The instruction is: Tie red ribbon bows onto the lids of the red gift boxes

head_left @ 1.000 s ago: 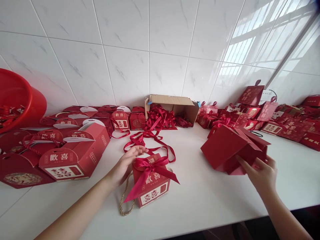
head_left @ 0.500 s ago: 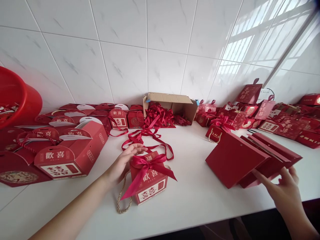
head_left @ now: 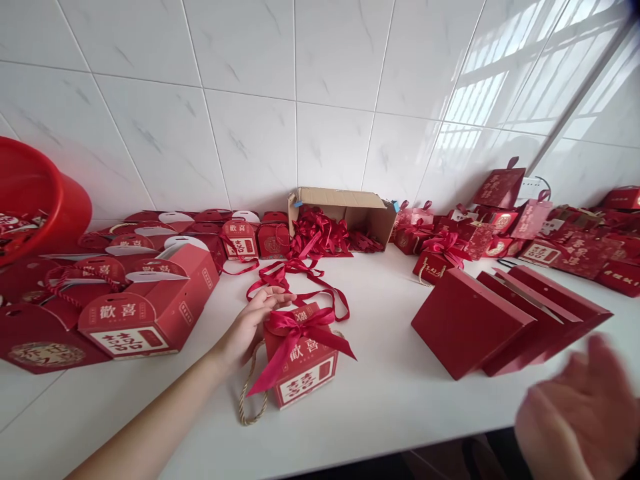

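A small red gift box with a pink-red ribbon bow on its front and a twisted rope handle at its side stands on the white table. My left hand grips this box at its rear left, with some fingers hidden behind it. On the right, a row of leaning dark red boxes or bags rests on the table, their kind not clear from this side. Closer to me, blurred by motion, my right hand is apart from them, palm showing, fingers stretched out and nothing in it.
An open cardboard box by the tiled wall spills loose red ribbons onto the table. Red gift boxes crowd the left, beside a red plastic tub. More decorated boxes are piled at the back right.
My right hand has let go of the dark red boxes or bags and drawn back toward me. The left hand still holds the bowed gift box in the same place.
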Available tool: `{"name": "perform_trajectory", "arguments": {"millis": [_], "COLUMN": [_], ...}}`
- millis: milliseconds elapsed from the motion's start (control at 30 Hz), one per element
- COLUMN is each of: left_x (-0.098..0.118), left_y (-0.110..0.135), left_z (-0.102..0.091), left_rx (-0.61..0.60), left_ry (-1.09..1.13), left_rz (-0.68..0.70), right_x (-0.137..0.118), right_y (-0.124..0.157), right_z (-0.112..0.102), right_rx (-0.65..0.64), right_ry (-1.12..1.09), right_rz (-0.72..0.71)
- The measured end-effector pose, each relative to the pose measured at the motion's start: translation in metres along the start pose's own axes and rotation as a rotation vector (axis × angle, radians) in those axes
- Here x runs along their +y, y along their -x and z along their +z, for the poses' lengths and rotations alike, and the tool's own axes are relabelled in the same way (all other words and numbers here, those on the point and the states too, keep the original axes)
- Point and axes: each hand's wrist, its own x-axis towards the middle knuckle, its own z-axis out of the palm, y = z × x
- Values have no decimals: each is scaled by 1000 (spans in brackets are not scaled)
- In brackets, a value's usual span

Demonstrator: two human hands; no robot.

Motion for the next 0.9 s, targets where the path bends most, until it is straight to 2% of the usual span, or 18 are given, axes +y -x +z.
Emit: {"name": "perform_trajectory", "arguments": {"millis": [33,133,200,333,467,700,900], "left_x": [0,-2,-3,-5,-2,0,-1], "left_y": [-1,-1,0,4,6,6,5], "left_z": [0,-2,-3,-2,2,2,0], "left_rx": [7,-10,-29,-46,-3,-16,-22], "left_ry": [-4,-1,11,19,-16,-40,-11], "left_rz": [12,47,50,36,36,31,20], "right_x": [-8,-15,-6,23,45,72,91], "right_y": [7,20,19,12,8,-3,-37], "right_z": [6,27,40,51,46,36,24], "right_rx": [-140,-690,-822,-782,-686,-607,-444], "right_ry": [-180,-376,-329,-217,-168,-241,-308], "right_rz": [-74,-27,81,194,258,262,386]}}
